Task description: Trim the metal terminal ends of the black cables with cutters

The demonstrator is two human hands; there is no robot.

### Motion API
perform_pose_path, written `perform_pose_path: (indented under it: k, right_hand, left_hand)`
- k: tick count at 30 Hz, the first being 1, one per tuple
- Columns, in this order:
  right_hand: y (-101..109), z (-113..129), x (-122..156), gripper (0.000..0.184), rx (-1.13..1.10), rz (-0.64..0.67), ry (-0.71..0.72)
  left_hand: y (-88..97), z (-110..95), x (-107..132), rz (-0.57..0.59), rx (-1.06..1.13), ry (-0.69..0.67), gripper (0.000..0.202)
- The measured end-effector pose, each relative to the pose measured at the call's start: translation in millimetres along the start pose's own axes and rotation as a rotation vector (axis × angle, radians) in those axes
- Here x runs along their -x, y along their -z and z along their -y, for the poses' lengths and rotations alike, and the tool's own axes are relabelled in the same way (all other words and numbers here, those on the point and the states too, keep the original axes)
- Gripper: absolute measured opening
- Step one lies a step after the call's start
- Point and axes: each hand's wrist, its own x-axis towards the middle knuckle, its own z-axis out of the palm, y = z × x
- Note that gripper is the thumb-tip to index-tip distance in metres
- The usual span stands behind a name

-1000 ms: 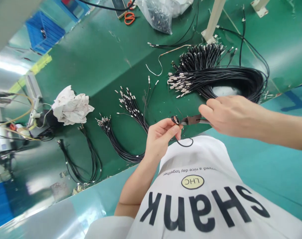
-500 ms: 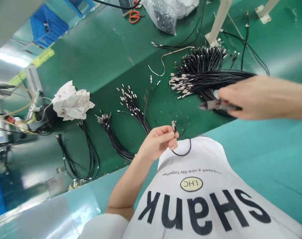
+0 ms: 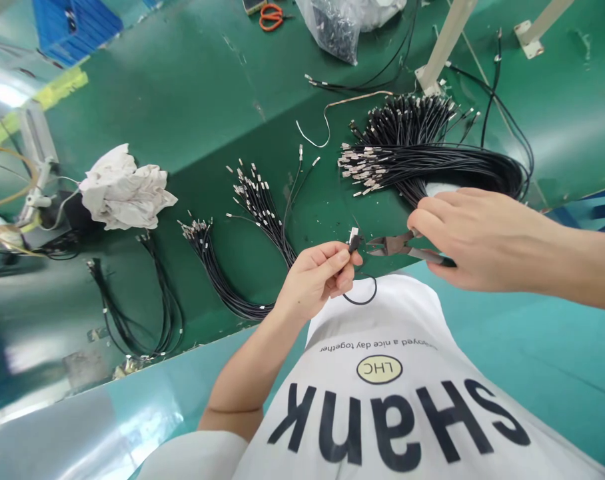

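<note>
My left hand (image 3: pixel 316 279) pinches a thin black cable (image 3: pixel 361 293) near its metal-tipped end (image 3: pixel 353 238), and the rest of the cable loops down over my white shirt. My right hand (image 3: pixel 475 235) grips small cutting pliers (image 3: pixel 395 245) whose jaws point left, a short gap from the cable's tip. Both hands hover over the near edge of the green table (image 3: pixel 192 107). Just behind my right hand lies a large bundle of black cables with metal ends (image 3: pixel 422 153).
Smaller cable bunches lie at centre (image 3: pixel 265 213), centre-left (image 3: pixel 217 267) and left (image 3: pixel 132 313). A crumpled white cloth (image 3: pixel 120 190) sits left. Orange scissors (image 3: pixel 271 13), a plastic bag of parts (image 3: pixel 332 27) and a white post (image 3: pixel 445 43) stand at the back.
My right hand swung out to the right with the pliers, then came back so the jaws sit close to the cable tip again. My left hand kept its pinch.
</note>
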Motion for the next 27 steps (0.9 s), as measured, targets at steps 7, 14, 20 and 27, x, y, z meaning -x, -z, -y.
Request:
perform_pose_path:
  k: [7,14,20,27]
  right_hand:
    - [10.0,17.7,-9.7,0.016,0.218,0.018,-0.005]
    - [24.4,18.9,-13.3,0.018,0.196,0.041,-0.041]
    - [27.8,17.4,-13.6,0.025,0.225,0.089,-0.065]
    - [35.5,17.4,-14.3,0.017,0.232,0.145,-0.051]
  left_hand:
    - [-12.3,-0.5,4.3,-0.047,-0.055,-0.067,0.023]
    - [-13.8,-0.5,5.6,-0.038,-0.104,-0.065,0.022]
    - [-13.9,4.0,3.7,-0.040,-0.131,-0.048,0.025]
    - [-16.6,4.3,4.3,-0.033,-0.112,-0.028,0.023]
